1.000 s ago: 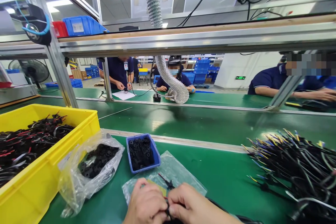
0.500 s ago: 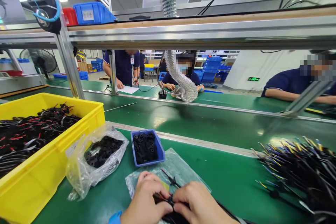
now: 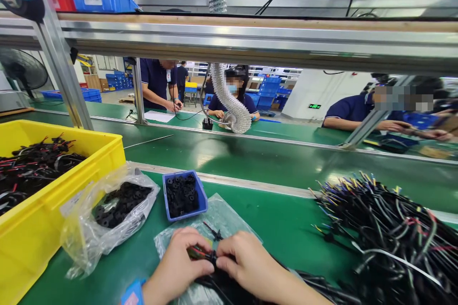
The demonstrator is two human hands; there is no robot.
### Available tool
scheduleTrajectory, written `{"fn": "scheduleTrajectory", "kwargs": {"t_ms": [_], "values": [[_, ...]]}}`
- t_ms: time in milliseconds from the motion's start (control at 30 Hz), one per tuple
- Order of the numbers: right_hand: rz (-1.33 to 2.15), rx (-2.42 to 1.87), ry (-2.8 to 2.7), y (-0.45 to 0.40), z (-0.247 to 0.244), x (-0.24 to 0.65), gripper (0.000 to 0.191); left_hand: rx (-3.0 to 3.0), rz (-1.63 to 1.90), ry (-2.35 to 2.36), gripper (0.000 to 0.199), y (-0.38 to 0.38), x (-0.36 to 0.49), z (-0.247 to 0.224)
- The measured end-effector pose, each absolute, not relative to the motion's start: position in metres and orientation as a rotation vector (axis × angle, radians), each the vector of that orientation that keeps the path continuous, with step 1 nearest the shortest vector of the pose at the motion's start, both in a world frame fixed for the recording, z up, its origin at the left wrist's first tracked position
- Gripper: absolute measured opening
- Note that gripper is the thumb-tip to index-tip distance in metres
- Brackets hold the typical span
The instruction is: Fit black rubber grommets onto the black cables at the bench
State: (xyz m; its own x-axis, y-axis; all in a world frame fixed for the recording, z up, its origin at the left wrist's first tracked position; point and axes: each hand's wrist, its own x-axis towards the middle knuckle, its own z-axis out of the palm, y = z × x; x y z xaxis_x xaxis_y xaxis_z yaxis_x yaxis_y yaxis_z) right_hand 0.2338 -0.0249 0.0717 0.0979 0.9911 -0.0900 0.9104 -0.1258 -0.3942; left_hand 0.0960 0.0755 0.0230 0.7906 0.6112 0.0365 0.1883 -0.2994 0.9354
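Note:
My left hand [image 3: 179,262] is closed, its thumb and fingers around the end of a black cable [image 3: 197,250] that shows red and black wires. My right hand [image 3: 245,262] pinches a small black part [image 3: 213,256] on that cable, right against the left fingertips. The fingers hide much of the part. Just beyond them lies another cable end with a black cross-shaped piece [image 3: 217,235]. Under both hands is a clear plastic bag [image 3: 229,214] lying flat. More black cables [image 3: 315,280] run below my right forearm.
A blue bin [image 3: 166,200] of small black parts stands beyond my hands, beside an open plastic bag [image 3: 139,214] of similar parts. The yellow crate [image 3: 103,171] at left holds cables. A large cable bundle [image 3: 386,228] lies right. Several people sit or stand across the bench.
The camera view has turned to the right, so the scene shifts left and more of the cable bundle shows. Both hands stay together at the same cable.

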Motion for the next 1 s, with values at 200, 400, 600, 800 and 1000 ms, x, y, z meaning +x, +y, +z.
{"fn": "scheduleTrajectory", "kwargs": {"t_ms": [200, 400, 600, 800, 1000], "values": [[0.784, -1.969, -1.741, -0.025, 0.074, 0.235, 0.018, 1.943, 0.550, 0.568, 0.024, 0.074, 0.096, 0.025], [1.061, -1.887, -1.568, -0.023, 0.068, 0.239, 0.019, 2.145, 0.675, 0.403, 0.019, 0.070, 0.096, 0.020], [1.388, -1.772, -1.366, -0.015, 0.064, 0.248, 0.010, 2.240, 0.806, 0.377, 0.016, 0.069, 0.100, 0.018], [1.195, -1.847, -1.528, -0.016, 0.071, 0.254, 0.010, 2.215, 0.760, 0.460, 0.023, 0.077, 0.097, 0.027], [1.023, -1.955, -1.696, -0.020, 0.077, 0.253, 0.014, 2.148, 0.829, 0.482, 0.038, 0.082, 0.092, 0.019]]}}
